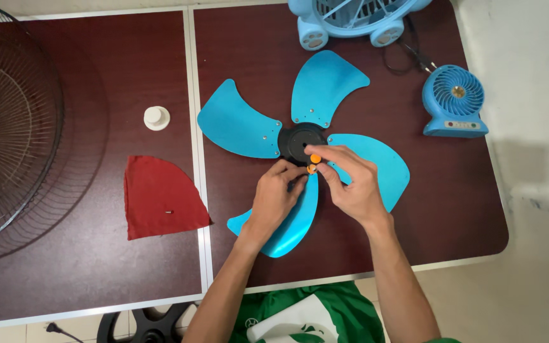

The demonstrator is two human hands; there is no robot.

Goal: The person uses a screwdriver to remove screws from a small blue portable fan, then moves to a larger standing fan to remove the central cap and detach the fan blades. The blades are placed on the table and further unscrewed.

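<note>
**Hands at the fan hub**

Right now both hands meet over the blue fan blade (303, 143) lying flat on the dark counter (452, 209). Right hand (351, 184) pinches a small orange-handled tool (314, 162); left hand (274, 198) steadies its tip, fingers closed. Blades look light, thin, flexible, so the stiff black hub (300, 141) seems the best hold.

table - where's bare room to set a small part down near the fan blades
Free: the dark tabletop right of the blue fan blades, below the small blue fan; also the strip below the red cloth. Crowded: the black hub, where the left hand and right hand work, and the top edge.
</note>
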